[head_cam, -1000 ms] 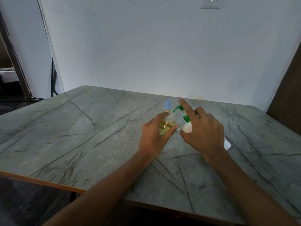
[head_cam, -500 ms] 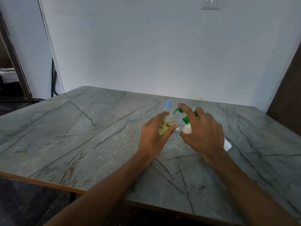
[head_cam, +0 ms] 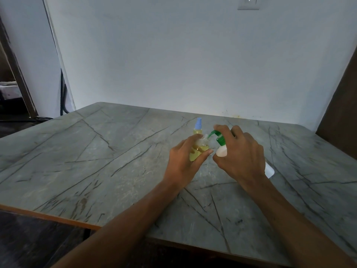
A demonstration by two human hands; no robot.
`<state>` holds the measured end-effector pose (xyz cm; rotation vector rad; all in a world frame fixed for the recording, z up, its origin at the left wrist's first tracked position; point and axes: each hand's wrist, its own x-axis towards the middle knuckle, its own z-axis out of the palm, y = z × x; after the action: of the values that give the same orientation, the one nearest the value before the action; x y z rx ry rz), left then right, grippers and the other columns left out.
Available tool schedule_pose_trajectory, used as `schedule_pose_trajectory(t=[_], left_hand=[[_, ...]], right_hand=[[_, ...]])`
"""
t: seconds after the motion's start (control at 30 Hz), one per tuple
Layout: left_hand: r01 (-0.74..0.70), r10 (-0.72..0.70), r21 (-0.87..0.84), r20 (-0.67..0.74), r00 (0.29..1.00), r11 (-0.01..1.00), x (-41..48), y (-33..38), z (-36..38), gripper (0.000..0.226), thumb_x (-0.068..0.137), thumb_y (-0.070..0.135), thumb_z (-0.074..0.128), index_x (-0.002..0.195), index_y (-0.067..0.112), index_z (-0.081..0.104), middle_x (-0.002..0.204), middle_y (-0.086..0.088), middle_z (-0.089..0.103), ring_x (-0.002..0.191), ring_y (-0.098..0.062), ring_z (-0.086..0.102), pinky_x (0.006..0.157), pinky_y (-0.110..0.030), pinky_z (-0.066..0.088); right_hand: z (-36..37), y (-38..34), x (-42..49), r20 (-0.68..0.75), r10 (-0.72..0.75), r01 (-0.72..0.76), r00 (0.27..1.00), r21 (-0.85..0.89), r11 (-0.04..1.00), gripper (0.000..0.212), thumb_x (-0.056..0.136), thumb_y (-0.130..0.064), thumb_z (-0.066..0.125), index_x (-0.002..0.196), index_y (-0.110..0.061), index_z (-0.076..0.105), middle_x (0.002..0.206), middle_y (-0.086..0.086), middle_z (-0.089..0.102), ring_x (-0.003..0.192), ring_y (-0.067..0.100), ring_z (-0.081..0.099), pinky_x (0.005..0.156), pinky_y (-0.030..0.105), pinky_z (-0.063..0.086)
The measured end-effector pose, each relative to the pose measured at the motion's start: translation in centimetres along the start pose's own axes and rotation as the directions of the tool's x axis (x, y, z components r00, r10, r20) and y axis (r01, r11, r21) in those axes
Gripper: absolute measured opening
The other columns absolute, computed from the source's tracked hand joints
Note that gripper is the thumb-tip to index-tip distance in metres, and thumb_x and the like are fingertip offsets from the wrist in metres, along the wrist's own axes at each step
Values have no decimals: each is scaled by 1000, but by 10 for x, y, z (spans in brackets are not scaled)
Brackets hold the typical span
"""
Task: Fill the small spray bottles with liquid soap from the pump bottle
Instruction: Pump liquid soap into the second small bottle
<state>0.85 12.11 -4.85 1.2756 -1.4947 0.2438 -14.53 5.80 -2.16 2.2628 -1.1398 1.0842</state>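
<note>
We work at the near part of the grey stone-patterned table [head_cam: 100, 155], with both forearms reaching over its front edge.

The left hand [head_cam: 184, 164] grips the open spray bottle [head_cam: 198, 151], fingers and thumb curled round its clear body. The bottle stands upright at the table's middle, roughly half full of yellow soap, with its neck bare. We judge it light, thin-walled and easy to tip. We therefore hold it low on the body and leave the mouth free. Any soap on the outside will make it slippery, so we favour a firm wrap over a fingertip pinch.

Just beside it, the right hand [head_cam: 241, 157] grips the pump bottle [head_cam: 221, 152], a white plastic bottle tilted with its base towards the right. The fingers are closed round its shoulder, and one finger lies over the green pump head [head_cam: 220, 140]. The spout [head_cam: 212, 134] points into the small bottle's mouth. We cannot tell whether they touch. We judge this bottle heavier, stiff enough to squeeze without buckling, and best held near the neck so that one finger can press the head.

Beyond the hands, the capped spray bottle [head_cam: 198, 126] stands upright, holding yellow soap under a blue cap.
</note>
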Motion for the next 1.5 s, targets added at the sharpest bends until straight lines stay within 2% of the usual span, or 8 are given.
schedule_pose_trajectory(t=[0.2,0.3,0.37,0.57,0.8,1.2,1.37,1.5], left_hand=[[26,-27,-14,-22,999,1000,2,1,-1,49,83,43,69,123,16,58,100,8,65,76,10,55,71,0,41],[30,-30,-26,-32,999,999,2,1,-2,48,83,38,72,122,14,58,96,13,61,79,15,55,69,2,39],[30,-31,-23,-36,999,999,2,2,-2,48,82,37,72,121,13,58,95,12,61,78,15,55,69,2,39],[25,-24,1,-36,999,1000,2,3,-4,49,82,40,71,121,12,58,98,2,68,73,2,54,69,2,39],[44,-43,25,-24,999,999,2,2,-4,52,80,44,71,120,14,59,99,3,68,76,-1,55,69,2,39],[-9,9,17,-6,1000,1000,0,3,-1,49,83,43,69,118,11,60,98,0,70,78,-3,60,69,-1,42],[23,-23,3,-22,999,1000,1,4,-2,50,82,43,70,120,13,59,95,12,62,72,5,53,70,1,40],[53,-54,-22,-25,998,998,2,3,-2,48,84,41,70,121,14,57,95,11,63,74,8,54,68,1,40]], right_hand=[[0,-1,-1,-21,-16,16,1000,-30,999,92,58,-45,86,138,-34,40,103,5,63,78,25,61,55,33,49],[-1,-1,-1,-13,-27,26,1000,-64,998,100,60,-48,84,145,-39,34,115,4,61,87,28,62,56,34,50],[-2,-1,-2,-3,-33,32,999,-90,995,104,60,-49,84,148,-40,29,119,3,61,86,28,64,54,33,50],[-1,-2,-3,3,-32,33,999,-92,995,108,56,-41,89,145,-37,29,98,6,62,73,24,59,51,31,47],[-1,-3,-2,-12,-33,32,999,-110,993,100,54,-38,89,139,-34,36,91,6,60,68,22,56,50,28,44],[2,-2,2,-8,-18,18,1000,-12,1000,81,57,-39,89,123,-29,44,92,7,60,66,24,56,53,33,50],[1,-3,0,-30,-16,15,999,-34,999,87,56,-41,88,130,-30,43,94,6,60,70,24,57,53,31,46],[1,-3,-1,-27,-23,21,999,-51,998,92,59,-44,85,138,-33,38,97,3,61,73,23,57,53,30,46]])
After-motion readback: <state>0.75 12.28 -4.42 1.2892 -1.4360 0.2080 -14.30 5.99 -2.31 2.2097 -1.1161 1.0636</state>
